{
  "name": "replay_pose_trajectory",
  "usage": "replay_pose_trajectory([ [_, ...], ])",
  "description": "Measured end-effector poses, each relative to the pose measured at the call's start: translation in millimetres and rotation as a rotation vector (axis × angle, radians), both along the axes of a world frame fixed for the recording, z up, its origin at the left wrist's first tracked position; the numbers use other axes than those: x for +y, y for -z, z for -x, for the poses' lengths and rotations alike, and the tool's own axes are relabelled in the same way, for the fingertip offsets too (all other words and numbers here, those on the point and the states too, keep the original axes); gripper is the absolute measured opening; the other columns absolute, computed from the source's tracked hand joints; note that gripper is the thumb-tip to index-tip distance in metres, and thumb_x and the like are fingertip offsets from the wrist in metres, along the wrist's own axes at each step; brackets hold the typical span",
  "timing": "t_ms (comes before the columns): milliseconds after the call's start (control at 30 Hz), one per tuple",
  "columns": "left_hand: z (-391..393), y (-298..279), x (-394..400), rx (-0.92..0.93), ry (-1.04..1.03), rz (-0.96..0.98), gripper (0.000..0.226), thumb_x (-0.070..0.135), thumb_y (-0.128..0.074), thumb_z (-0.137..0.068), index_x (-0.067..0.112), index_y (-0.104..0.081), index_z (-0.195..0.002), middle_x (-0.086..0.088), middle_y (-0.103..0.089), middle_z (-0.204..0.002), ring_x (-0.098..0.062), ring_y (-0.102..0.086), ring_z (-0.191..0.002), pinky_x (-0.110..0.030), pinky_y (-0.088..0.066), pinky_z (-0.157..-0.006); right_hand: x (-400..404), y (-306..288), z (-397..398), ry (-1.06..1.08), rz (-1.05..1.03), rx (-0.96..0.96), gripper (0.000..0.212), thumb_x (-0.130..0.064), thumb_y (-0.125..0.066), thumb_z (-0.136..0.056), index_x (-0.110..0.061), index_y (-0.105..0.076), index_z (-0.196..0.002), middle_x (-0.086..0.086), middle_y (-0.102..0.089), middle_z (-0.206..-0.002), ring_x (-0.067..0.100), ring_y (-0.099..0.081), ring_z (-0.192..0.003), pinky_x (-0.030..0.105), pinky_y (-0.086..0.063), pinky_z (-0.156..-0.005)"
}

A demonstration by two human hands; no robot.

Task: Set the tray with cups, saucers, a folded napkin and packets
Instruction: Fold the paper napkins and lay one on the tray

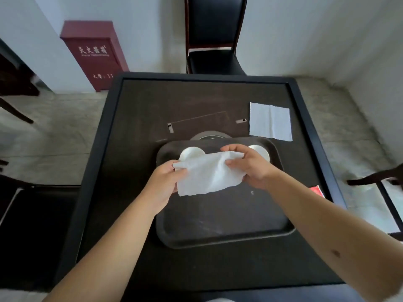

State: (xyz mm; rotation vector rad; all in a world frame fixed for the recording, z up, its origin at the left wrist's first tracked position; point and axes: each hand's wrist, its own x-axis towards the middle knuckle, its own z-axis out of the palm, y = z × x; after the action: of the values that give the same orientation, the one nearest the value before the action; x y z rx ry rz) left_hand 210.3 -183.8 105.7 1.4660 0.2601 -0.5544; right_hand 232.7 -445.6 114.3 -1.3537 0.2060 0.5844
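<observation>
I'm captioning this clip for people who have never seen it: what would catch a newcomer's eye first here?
First, the white napkin held up over the dark tray, gripped at its edges by the left hand and the right hand. Behind it, two white cups sit at the tray's far end. A second napkin lies flat on the table, far right.

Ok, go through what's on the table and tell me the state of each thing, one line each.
Held napkin: lifted above the tray, gripped by both hands, partly folded.
Left hand: grips its left edge.
Right hand: pinches its right edge.
Tray: flat on the table.
Two white cups: on the tray's far side, partly hidden.
Second napkin: flat on the table.
</observation>
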Motion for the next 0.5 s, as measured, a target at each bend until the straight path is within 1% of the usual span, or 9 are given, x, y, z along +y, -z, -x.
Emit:
replay_pose_trajectory([
  [33,16,5,1,0.024,-0.018,0.024,0.015,0.018,-0.061,-0.093,0.027,-0.073,-0.094,0.005,-0.074,-0.095,-0.016,-0.071,-0.091,-0.030,-0.057,-0.068,0,6,13,0.007,-0.011,0.035,0.037,-0.010,-0.075,-0.075,-0.023,-0.068,-0.109,0.002,-0.071,-0.098,0.023,-0.068,-0.085,0.037,-0.056,-0.066],
  [100,42,16,3,0.073,-0.049,0.050,0.014,0.021,-0.063,-0.093,0.022,-0.069,-0.105,0.000,-0.072,-0.105,-0.018,-0.070,-0.098,-0.034,-0.058,-0.074,-1,20,36,0.003,-0.048,0.098,0.039,-0.012,-0.076,-0.075,-0.025,-0.067,-0.111,0.001,-0.072,-0.102,0.022,-0.069,-0.091,0.038,-0.057,-0.071],
  [167,62,29,6,0.119,-0.074,0.052,0.018,0.021,-0.064,-0.092,0.022,-0.066,-0.109,-0.002,-0.070,-0.110,-0.020,-0.068,-0.102,-0.039,-0.059,-0.080,-1,37,59,-0.053,-0.059,0.143,0.040,-0.015,-0.076,-0.080,-0.025,-0.066,-0.117,0.003,-0.070,-0.112,0.024,-0.068,-0.101,0.039,-0.057,-0.080],
  [200,69,36,8,0.139,-0.086,0.053,0.017,0.020,-0.063,-0.093,0.022,-0.066,-0.110,-0.002,-0.070,-0.111,-0.021,-0.068,-0.103,-0.039,-0.059,-0.080,0,45,69,-0.083,-0.044,0.166,0.043,-0.015,-0.075,-0.083,-0.024,-0.062,-0.123,0.004,-0.068,-0.119,0.025,-0.066,-0.107,0.040,-0.056,-0.083],
  [233,74,43,9,0.159,-0.095,0.050,0.017,0.018,-0.062,-0.094,0.022,-0.066,-0.109,-0.001,-0.071,-0.110,-0.021,-0.067,-0.104,-0.039,-0.059,-0.078,1,53,78,-0.094,-0.023,0.192,0.046,-0.012,-0.073,-0.085,-0.022,-0.058,-0.127,0.004,-0.065,-0.125,0.026,-0.064,-0.112,0.040,-0.055,-0.085],
  [300,80,54,10,0.185,-0.106,0.010,0.017,0.016,-0.059,-0.096,0.024,-0.066,-0.109,0.002,-0.071,-0.109,-0.021,-0.067,-0.104,-0.037,-0.059,-0.072,4,68,94,-0.055,0.009,0.225,0.049,-0.003,-0.071,-0.086,-0.022,-0.055,-0.128,0.001,-0.065,-0.126,0.026,-0.063,-0.115,0.039,-0.056,-0.084],
  [400,78,72,10,0.198,-0.107,-0.139,0.021,0.014,-0.056,-0.097,0.032,-0.064,-0.106,-0.001,-0.067,-0.113,-0.022,-0.066,-0.102,-0.036,-0.058,-0.069,8,87,107,0.027,0.039,0.229,0.054,0.004,-0.068,-0.084,-0.025,-0.054,-0.127,0.000,-0.065,-0.124,0.025,-0.063,-0.116,0.039,-0.057,-0.084],
  [467,75,82,9,0.210,-0.106,-0.177,0.026,0.011,-0.055,-0.097,0.033,-0.061,-0.111,-0.003,-0.066,-0.115,-0.021,-0.067,-0.100,-0.036,-0.059,-0.067,11,98,111,0.070,0.101,0.214,0.060,0.007,-0.066,-0.083,-0.027,-0.051,-0.130,-0.001,-0.062,-0.127,0.026,-0.060,-0.117,0.042,-0.057,-0.085],
  [500,74,87,9,0.218,-0.103,-0.175,0.032,0.009,-0.056,-0.096,0.034,-0.058,-0.117,-0.002,-0.067,-0.114,-0.019,-0.069,-0.097,-0.035,-0.059,-0.065,13,103,111,0.087,0.150,0.206,0.064,0.009,-0.065,-0.083,-0.028,-0.049,-0.132,-0.002,-0.060,-0.128,0.026,-0.059,-0.117,0.043,-0.058,-0.085],
])
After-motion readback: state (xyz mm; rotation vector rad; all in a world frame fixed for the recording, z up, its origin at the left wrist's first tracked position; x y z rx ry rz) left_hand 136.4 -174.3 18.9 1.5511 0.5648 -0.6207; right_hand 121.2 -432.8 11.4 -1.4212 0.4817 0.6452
